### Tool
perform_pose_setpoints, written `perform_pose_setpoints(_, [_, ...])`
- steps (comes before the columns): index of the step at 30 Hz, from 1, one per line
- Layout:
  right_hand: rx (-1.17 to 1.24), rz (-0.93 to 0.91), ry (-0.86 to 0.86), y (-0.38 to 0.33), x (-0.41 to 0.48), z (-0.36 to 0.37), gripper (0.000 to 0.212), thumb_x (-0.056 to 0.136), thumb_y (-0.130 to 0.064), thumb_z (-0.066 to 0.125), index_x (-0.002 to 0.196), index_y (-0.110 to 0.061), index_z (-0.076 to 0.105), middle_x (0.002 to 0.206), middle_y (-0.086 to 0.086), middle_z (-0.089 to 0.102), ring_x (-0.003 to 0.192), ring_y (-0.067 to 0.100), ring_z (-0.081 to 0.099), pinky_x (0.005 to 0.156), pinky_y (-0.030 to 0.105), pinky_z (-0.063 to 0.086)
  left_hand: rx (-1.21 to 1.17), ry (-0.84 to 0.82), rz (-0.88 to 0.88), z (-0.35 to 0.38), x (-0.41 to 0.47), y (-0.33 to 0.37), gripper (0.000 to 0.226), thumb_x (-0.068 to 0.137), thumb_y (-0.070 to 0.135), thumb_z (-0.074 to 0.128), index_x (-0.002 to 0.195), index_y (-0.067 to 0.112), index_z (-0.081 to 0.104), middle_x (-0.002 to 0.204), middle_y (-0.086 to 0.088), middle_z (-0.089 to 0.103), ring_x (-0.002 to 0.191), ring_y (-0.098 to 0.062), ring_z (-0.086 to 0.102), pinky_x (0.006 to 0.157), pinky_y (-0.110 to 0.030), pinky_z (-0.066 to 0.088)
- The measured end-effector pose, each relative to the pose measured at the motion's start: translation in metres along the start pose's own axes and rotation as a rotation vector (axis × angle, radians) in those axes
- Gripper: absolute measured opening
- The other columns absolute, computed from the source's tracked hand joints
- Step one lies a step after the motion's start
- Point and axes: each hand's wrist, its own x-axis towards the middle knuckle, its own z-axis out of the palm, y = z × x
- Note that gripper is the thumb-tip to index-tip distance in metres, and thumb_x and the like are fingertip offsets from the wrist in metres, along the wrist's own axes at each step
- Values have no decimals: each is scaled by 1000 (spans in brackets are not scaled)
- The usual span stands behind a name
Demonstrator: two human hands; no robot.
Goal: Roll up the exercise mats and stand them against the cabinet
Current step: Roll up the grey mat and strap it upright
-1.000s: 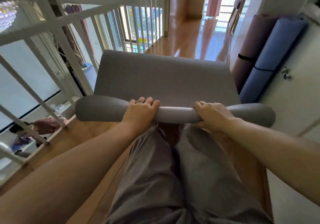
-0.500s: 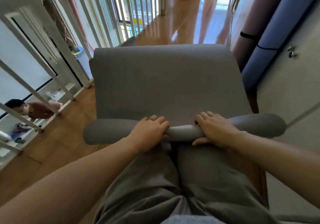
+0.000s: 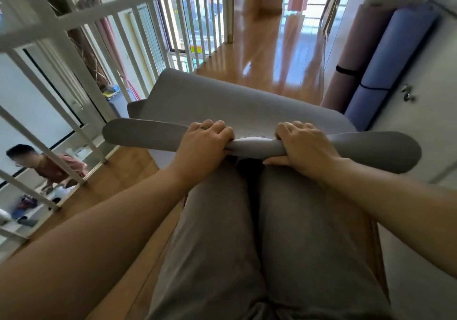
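A grey exercise mat (image 3: 237, 107) lies on the wooden floor in front of my knees, its near end wound into a thin roll (image 3: 254, 146) that runs left to right. My left hand (image 3: 202, 141) grips the roll left of centre, fingers curled over its top. My right hand (image 3: 304, 146) grips it right of centre, thumb underneath. Two rolled mats stand against the white cabinet (image 3: 425, 97) at the right: a mauve one (image 3: 351, 55) and a blue one (image 3: 388, 69), each bound with a black strap.
A white stair railing (image 3: 103, 55) runs along the left, close to the mat's left edge. Below it, a person (image 3: 49, 166) is on the lower level. Glossy wooden floor (image 3: 272, 47) stretches ahead beyond the mat.
The roll has lifted and tilted, its left end now higher and farther away. Both hands keep their grip. The view has swung up and left.
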Motion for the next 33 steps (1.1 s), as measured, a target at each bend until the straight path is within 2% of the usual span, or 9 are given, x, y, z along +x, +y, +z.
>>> perform_pose_setpoints(3, [-57, -5, 2, 5, 5, -18, 62, 74, -75, 52, 96, -17, 46, 97, 3, 58, 80, 15, 45, 76, 30, 36, -30, -70, 59, -18, 12, -2, 27, 88, 30, 64, 110, 15, 64, 107, -7, 63, 99, -27, 59, 87, -40, 45])
perform_pose_setpoints(8, [-116, -13, -86, 8, -8, -24, 64, 73, -75, 51, 99, -17, 49, 105, 4, 61, 94, 22, 55, 85, 35, 42, -66, -185, 181, -19, 9, 5, 43, 94, 45, 51, 131, 23, 54, 123, -4, 57, 116, -24, 52, 96, -39, 44])
perform_pose_setpoints(10, [-112, -35, -122, 7, -17, -19, 64, 74, -76, 49, 100, -18, 47, 106, 3, 60, 95, 21, 55, 83, 33, 39, -75, -205, 203, -12, 2, 9, 45, 93, 50, 49, 127, 22, 57, 119, -4, 59, 112, -25, 56, 91, -41, 47])
perform_pose_setpoints(15, [2, -44, -165, 4, -35, 7, 61, 73, -82, 25, 90, -25, 38, 93, -2, 59, 73, 11, 44, 67, 26, 33, -76, -207, 209, 15, -23, 22, 51, 89, 58, 35, 103, 21, 66, 91, -2, 65, 80, -23, 66, 69, -35, 56])
perform_pose_setpoints(18, [75, -87, -32, 3, -50, 31, 66, 80, -83, 17, 83, -22, 43, 80, -3, 58, 64, 8, 42, 58, 25, 33, -123, -176, 192, 26, -41, 26, 47, 89, 56, 38, 97, 21, 68, 84, -1, 64, 73, -22, 65, 67, -34, 56])
perform_pose_setpoints(20, [119, -123, 91, 1, -59, 42, 63, 85, -77, 22, 80, -19, 47, 76, -3, 56, 64, 6, 40, 54, 24, 34, -180, -158, 167, 28, -52, 28, 44, 89, 53, 41, 95, 20, 68, 83, 0, 63, 70, -22, 64, 62, -32, 55])
perform_pose_setpoints(25, [210, -231, 237, 9, -69, 52, 42, 92, -60, 39, 84, -19, 46, 79, 2, 56, 70, 10, 46, 58, 21, 36, -293, -112, 155, 26, -69, 27, 43, 93, 47, 39, 109, 18, 67, 93, -3, 57, 74, -20, 62, 54, -32, 55])
perform_pose_setpoints(28, [199, -157, 301, 4, -77, 57, 48, 91, -56, 44, 78, -12, 57, 77, 5, 58, 68, 18, 52, 62, 24, 38, -298, -100, 137, 29, -72, 27, 41, 93, 43, 42, 112, 16, 67, 90, -6, 56, 72, -22, 60, 53, -33, 53])
perform_pose_setpoints(33, [-5, -18, 345, -4, -81, 58, 53, 93, -57, 42, 72, -12, 59, 72, 5, 61, 71, 24, 54, 71, 37, 38, -404, -173, 55, 29, -64, 26, 50, 93, 52, 37, 107, 17, 69, 88, -5, 58, 70, -24, 61, 61, -35, 53])
